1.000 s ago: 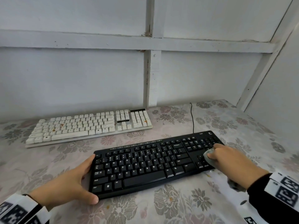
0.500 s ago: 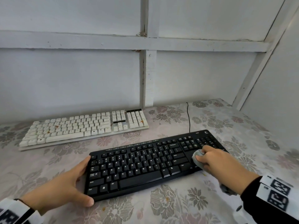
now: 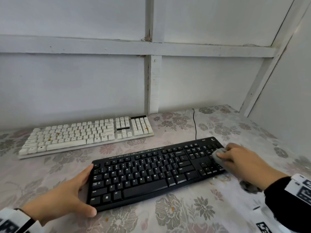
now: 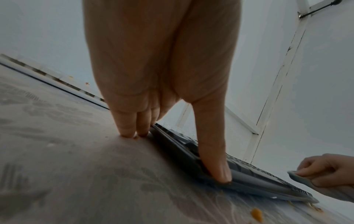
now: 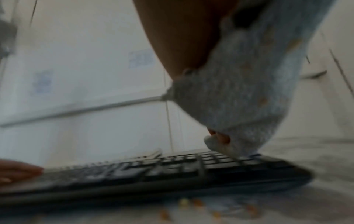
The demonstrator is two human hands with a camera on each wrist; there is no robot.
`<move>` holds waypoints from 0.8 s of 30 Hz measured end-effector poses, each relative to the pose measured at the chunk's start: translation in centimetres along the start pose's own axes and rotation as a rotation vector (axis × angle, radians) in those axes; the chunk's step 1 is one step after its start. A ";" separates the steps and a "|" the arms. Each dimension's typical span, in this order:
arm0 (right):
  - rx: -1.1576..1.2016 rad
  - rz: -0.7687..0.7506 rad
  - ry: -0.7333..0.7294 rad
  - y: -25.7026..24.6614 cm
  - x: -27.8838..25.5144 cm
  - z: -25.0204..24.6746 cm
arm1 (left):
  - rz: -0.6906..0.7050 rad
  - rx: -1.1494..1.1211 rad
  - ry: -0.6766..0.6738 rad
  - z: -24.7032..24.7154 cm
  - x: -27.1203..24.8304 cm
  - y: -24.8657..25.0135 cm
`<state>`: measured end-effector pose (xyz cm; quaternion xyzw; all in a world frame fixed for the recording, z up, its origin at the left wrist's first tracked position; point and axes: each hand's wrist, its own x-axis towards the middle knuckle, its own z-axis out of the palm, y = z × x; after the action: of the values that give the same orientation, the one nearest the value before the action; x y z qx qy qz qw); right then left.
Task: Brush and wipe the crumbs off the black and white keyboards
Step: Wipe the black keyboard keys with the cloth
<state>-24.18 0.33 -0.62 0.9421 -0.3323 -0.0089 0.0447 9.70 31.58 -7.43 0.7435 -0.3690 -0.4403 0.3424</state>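
My left hand (image 3: 67,197) held the near left end of the black keyboard (image 3: 151,174) on the counter (image 3: 193,214) so it would not slide. My right hand (image 3: 242,158) pinched a gray cloth (image 3: 218,155) on the far right keys to rub crumbs off. The white keyboard (image 3: 87,133) lay behind, still crumby, I think.

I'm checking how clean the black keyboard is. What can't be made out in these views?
- Number-pad keys under the grey cloth: hidden in the head view by the cloth and the right hand.
- Black keyboard key surfaces: blurred in the right wrist view.
- Crumbs between its keys: too small in the head view.
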 end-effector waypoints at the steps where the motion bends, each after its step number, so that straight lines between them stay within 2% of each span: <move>1: 0.030 -0.052 -0.011 -1.1 0.1 -0.1 | -0.002 -0.010 -0.004 0.0 0.0 0.0; 3: 0.049 -0.106 -0.063 -2.7 0.1 0.0 | -0.002 -0.025 -0.012 0.0 0.0 0.1; 7: 0.017 -0.033 -0.123 -2.6 -0.1 0.1 | -0.003 -0.030 -0.020 0.1 -0.1 0.2; 10: 0.032 0.035 -0.115 -0.1 0.0 0.8 | 0.001 -0.014 -0.006 0.1 -0.2 0.2; 14: -0.136 0.119 -0.111 2.9 0.3 1.9 | -0.007 -0.010 -0.007 0.1 -0.3 0.4; 20: -0.020 0.290 -0.036 5.3 1.3 2.7 | -0.011 0.010 -0.009 0.3 -0.6 0.9; 22: -0.042 0.262 -0.016 4.5 1.2 1.4 | -0.023 0.006 0.001 0.3 -0.7 1.0; 24: -0.011 0.171 0.018 2.1 1.4 -0.4 | -0.037 0.022 0.006 0.4 -0.7 1.1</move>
<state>-24.41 -2.18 -0.04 0.9101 -0.4110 0.0015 0.0535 8.88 31.58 -6.39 0.7551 -0.3591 -0.4401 0.3273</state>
